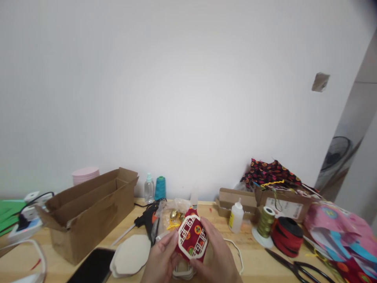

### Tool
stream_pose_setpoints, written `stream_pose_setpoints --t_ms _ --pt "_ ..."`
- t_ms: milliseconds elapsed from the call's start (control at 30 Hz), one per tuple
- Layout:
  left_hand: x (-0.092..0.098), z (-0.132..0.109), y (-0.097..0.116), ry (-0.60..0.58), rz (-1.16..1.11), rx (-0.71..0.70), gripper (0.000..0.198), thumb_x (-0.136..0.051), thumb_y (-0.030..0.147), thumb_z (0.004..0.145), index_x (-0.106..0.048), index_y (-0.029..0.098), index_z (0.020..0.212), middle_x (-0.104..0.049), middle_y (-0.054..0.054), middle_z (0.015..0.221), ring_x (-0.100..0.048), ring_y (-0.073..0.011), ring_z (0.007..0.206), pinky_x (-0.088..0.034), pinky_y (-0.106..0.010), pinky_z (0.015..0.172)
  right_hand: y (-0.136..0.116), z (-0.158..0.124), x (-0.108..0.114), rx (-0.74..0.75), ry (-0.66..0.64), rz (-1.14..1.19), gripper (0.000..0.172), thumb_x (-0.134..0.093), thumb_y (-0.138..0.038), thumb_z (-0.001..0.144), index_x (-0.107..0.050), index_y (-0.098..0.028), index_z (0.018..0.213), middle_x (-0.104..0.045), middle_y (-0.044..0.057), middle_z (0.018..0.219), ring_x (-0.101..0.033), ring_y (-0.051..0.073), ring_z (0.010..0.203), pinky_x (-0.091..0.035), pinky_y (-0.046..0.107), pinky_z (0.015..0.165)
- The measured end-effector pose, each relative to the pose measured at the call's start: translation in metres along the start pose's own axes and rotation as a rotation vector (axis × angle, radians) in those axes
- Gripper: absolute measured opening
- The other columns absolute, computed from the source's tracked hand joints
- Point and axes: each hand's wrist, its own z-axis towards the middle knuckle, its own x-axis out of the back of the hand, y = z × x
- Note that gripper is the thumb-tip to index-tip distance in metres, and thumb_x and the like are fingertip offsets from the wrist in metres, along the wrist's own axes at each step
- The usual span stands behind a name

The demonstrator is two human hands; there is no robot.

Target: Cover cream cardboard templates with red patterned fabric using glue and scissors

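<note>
Both my hands hold a small red patterned fabric piece [193,235] with a white lattice frame on its face, low in the middle of the view. My left hand [160,257] grips its left side with the thumb near the frame's edge. My right hand [216,253] wraps round its right and lower side. Under my hands lies a stack of white lattice pieces [182,271]. Pale flat cut-outs [131,255] lie just left of my left hand.
A wooden table [253,255] carries an open cardboard box [88,212], a black glue gun [147,218], a phone [94,267], a glue bottle [236,216], green and red ribbon spools [287,236], scissors [297,265], a teal thread cone [160,188] and fabric piles [271,173].
</note>
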Motion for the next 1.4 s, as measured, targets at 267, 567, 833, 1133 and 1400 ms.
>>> stream_pose_setpoints --t_ms 267,567,833,1133,1400 --pt "-0.004 0.001 0.002 0.034 0.026 -0.008 0.027 -0.068 0.02 0.064 -0.065 0.012 0.09 -0.071 -0.009 0.086 -0.063 -0.0229 0.084 -0.052 -0.029 0.071 0.003 -0.001 -0.001 0.021 0.045 0.135 0.075 -0.067 -0.027 0.061 -0.034 -0.016 0.127 -0.047 0.013 0.126 -0.044 0.029 0.113 -0.04 0.041 0.092" --pt "-0.003 -0.001 0.001 0.023 0.003 0.002 0.03 -0.066 0.016 0.066 -0.062 0.014 0.096 -0.071 -0.008 0.087 -0.061 -0.0226 0.093 -0.049 -0.031 0.08 -0.007 0.007 0.008 -0.594 0.008 1.072 0.043 -0.061 -0.044 0.069 -0.063 -0.012 0.097 -0.069 0.011 0.088 -0.064 0.025 0.081 -0.051 0.036 0.071" --pt "0.0 0.003 -0.011 0.133 0.491 -0.363 0.06 -0.07 0.033 0.058 -0.051 0.018 0.113 -0.054 -0.012 0.121 -0.046 -0.0288 0.112 -0.042 -0.038 0.09 -0.022 0.01 0.02 -0.494 0.072 0.835 0.031 -0.058 -0.041 0.072 -0.068 -0.012 0.074 -0.068 0.005 0.064 -0.062 0.018 0.058 -0.05 0.026 0.057" --pt "0.004 -0.001 -0.025 -0.007 0.905 -0.564 0.067 -0.064 0.038 0.062 -0.043 0.021 0.123 -0.04 -0.01 0.133 -0.039 -0.03 0.118 -0.034 -0.041 0.096 -0.037 0.007 0.031 -0.09 0.099 0.246 0.022 -0.047 -0.024 0.079 -0.066 -0.014 0.071 -0.063 0.001 0.053 -0.053 0.011 0.043 -0.04 0.016 0.046" --pt "-0.015 -0.01 -0.011 -0.097 0.276 -0.187 0.048 -0.069 0.022 0.061 -0.059 0.021 0.107 -0.052 -0.004 0.124 -0.039 -0.025 0.118 -0.035 -0.031 0.095 -0.036 0.005 0.036 0.02 0.054 0.402 0.028 -0.044 -0.031 0.084 -0.056 -0.025 0.108 -0.067 0.0 0.072 -0.061 0.015 0.06 -0.047 0.021 0.058"
